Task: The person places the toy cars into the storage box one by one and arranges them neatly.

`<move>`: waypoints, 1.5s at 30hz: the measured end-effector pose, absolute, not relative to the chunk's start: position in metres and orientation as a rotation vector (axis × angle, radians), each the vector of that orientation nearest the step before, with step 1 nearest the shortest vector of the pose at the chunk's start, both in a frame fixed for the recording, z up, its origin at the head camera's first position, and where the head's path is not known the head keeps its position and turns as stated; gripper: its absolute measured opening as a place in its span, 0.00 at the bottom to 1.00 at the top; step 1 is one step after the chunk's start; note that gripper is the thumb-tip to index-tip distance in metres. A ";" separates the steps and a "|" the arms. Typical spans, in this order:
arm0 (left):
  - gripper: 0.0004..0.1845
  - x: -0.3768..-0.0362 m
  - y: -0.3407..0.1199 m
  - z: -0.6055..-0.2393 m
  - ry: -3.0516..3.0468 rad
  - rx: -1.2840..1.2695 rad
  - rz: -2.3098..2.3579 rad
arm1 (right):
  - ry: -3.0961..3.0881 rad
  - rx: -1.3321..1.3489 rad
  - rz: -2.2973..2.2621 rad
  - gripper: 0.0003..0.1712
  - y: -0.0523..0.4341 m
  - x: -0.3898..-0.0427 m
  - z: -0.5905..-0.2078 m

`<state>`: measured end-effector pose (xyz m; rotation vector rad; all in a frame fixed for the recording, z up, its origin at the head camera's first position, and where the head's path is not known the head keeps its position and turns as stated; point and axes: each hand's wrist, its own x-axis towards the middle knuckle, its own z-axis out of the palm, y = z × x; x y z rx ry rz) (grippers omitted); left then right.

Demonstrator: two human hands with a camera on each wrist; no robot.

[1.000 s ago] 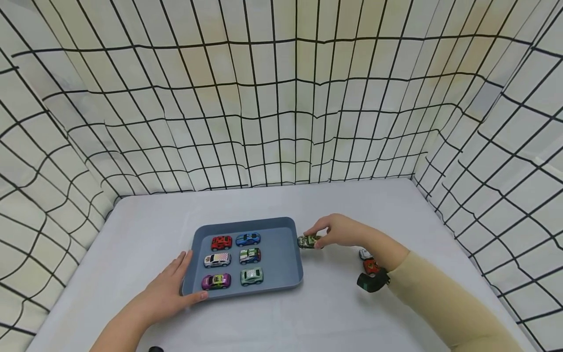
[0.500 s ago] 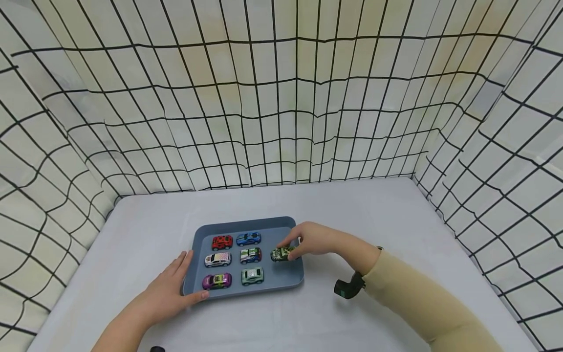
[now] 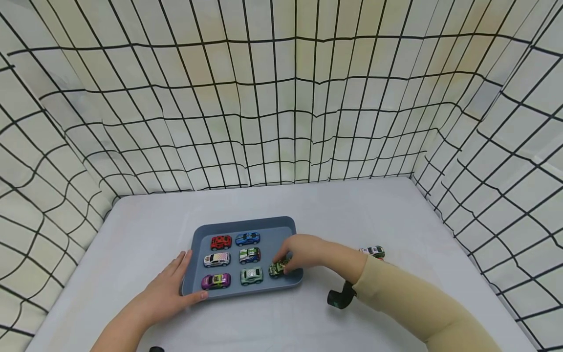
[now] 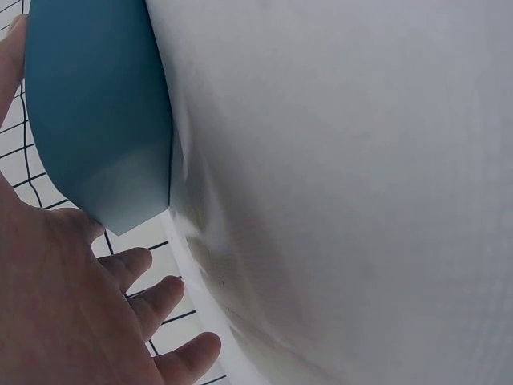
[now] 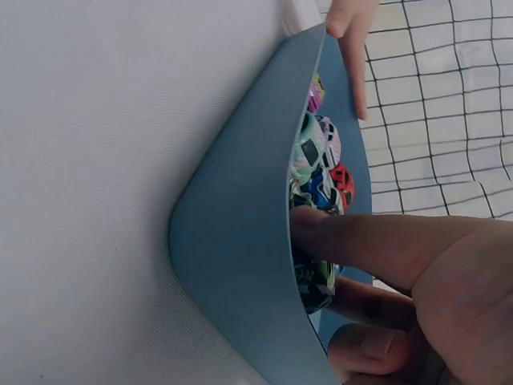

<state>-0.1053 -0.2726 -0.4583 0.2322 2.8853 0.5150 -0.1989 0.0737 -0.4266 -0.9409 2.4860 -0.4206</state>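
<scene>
The right hand (image 3: 303, 252) pinches a green toy car (image 3: 278, 268) in the blue tray (image 3: 281, 230), beside six parked cars. The left hand (image 3: 169, 288), fingers flat, steadies the tray's edge at 8 o'clock. At 3 o'clock lies what seems a white car (image 3: 373, 251).

Soft, even light fills the scene, bright without harsh glare, and a faint warm tint lies on the upper part of the gridded backdrop (image 3: 281, 98). Shadows are weak: only a pale smudge lies under the tray (image 3: 281, 286) and the sleeve (image 3: 418, 308). The head view bends strongly at its edges, so the grid lines curve outward. Both wrist views are turned sideways and close, with the left hand (image 4: 72, 305) and right hand (image 5: 417, 281) soft and blurred, and the tabletop (image 4: 361, 200) nearly featureless.
</scene>
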 end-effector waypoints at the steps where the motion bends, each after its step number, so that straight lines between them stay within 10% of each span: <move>1: 0.67 -0.105 -0.273 -0.458 2.883 0.229 0.517 | 2.494 -0.942 -0.404 0.19 0.072 -0.198 -0.427; 45: 0.68 -0.105 -0.272 -0.456 2.874 0.234 0.523 | 2.584 -1.101 -0.185 0.20 0.068 -0.192 -0.424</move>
